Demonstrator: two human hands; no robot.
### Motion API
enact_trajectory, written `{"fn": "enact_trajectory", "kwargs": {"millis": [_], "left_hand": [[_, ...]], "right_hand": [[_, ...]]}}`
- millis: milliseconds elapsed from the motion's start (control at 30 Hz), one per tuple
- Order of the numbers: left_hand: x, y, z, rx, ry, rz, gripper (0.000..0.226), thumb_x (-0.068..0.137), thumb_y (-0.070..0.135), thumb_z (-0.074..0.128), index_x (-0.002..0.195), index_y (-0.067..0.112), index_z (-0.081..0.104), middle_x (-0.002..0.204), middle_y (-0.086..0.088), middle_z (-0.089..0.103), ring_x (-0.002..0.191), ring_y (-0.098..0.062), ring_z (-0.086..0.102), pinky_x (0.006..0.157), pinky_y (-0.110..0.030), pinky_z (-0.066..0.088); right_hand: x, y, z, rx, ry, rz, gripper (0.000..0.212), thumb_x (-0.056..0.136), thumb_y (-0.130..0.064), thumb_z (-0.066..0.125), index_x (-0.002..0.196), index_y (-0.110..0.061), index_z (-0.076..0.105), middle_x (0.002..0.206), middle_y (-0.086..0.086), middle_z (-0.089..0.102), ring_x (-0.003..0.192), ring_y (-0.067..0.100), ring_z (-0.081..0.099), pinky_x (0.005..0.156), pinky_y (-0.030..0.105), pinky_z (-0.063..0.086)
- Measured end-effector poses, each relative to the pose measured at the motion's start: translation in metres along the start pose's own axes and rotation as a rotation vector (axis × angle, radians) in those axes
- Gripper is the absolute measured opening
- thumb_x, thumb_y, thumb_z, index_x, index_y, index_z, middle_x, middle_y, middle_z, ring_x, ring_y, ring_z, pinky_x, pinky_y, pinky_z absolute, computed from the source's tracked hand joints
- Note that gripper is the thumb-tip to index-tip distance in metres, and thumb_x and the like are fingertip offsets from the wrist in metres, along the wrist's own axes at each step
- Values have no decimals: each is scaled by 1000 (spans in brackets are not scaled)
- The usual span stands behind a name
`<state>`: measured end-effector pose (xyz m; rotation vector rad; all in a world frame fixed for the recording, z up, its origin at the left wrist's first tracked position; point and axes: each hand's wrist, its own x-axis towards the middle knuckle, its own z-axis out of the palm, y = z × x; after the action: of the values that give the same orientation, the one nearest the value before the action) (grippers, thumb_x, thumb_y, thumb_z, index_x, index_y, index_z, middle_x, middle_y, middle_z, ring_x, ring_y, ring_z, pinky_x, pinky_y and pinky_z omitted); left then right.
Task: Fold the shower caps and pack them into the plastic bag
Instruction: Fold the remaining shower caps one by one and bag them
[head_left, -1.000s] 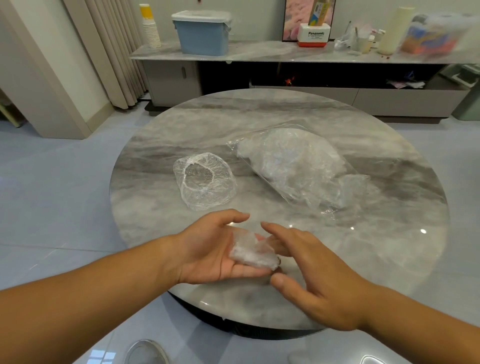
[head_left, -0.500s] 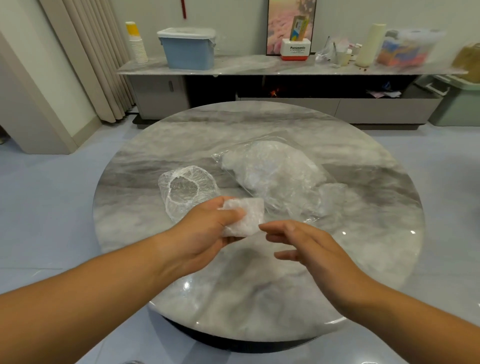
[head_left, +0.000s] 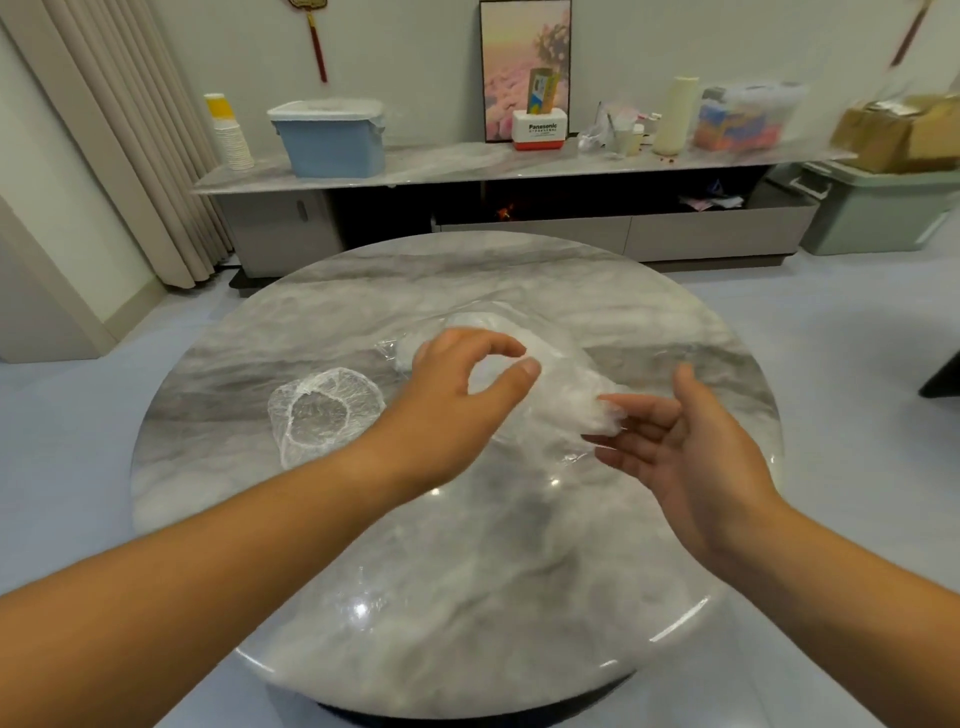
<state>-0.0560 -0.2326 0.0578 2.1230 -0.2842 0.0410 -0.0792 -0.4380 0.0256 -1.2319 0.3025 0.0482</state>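
A clear plastic bag (head_left: 550, 358) stuffed with white shower caps lies in the middle of the round marble table (head_left: 467, 597). My left hand (head_left: 457, 400) hovers over the bag, thumb and fingers curved in a loose ring with nothing visible between them. To the right, my right hand (head_left: 670, 447) is held open, palm turned left, and its straight fingertips touch a small folded white cap (head_left: 602, 415) at the bag's near right end. One unfolded clear shower cap (head_left: 324, 410) lies flat on the table left of my left forearm.
Behind the table runs a low marble-topped cabinet (head_left: 467, 166) carrying a blue lidded bin (head_left: 330, 137), stacked paper cups (head_left: 228, 135) and boxes. Curtains (head_left: 130, 130) hang at the left, and a green bin (head_left: 883, 208) stands on the floor at the right.
My left hand moved away from me over the bag and let go of the folded cap. The cap is now at my right fingertips, beside the bag. The view tilted up.
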Motion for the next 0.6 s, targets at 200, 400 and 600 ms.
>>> {"fn": "enact_trajectory", "kwargs": {"millis": [200, 400, 600], "left_hand": [[39, -3, 7, 503, -203, 196, 56, 99, 62, 25, 135, 38, 60, 169, 10, 2, 152, -2, -10, 122, -35, -6], [51, -7, 16, 827, -258, 274, 84, 93, 68, 6, 154, 21, 38, 169, 3, 5, 154, -12, -1, 123, -34, 0], [50, -16, 13, 725, -265, 278, 72, 102, 58, 20, 161, 17, 18, 168, 8, 8, 152, -6, 2, 121, -24, 2]], "right_hand": [[20, 1, -12, 54, 87, 176, 77, 103, -61, 33, 113, 8, 66, 108, 19, 72, 98, 35, 74, 93, 44, 56], [29, 4, -4, 42, 27, 253, 81, 103, -64, 27, 123, 5, 63, 121, 17, 68, 108, 32, 70, 102, 47, 52], [40, -5, 10, 265, -86, 277, 89, 99, -72, 22, 143, 0, 49, 144, 11, 55, 131, 28, 54, 106, 48, 46]]}}
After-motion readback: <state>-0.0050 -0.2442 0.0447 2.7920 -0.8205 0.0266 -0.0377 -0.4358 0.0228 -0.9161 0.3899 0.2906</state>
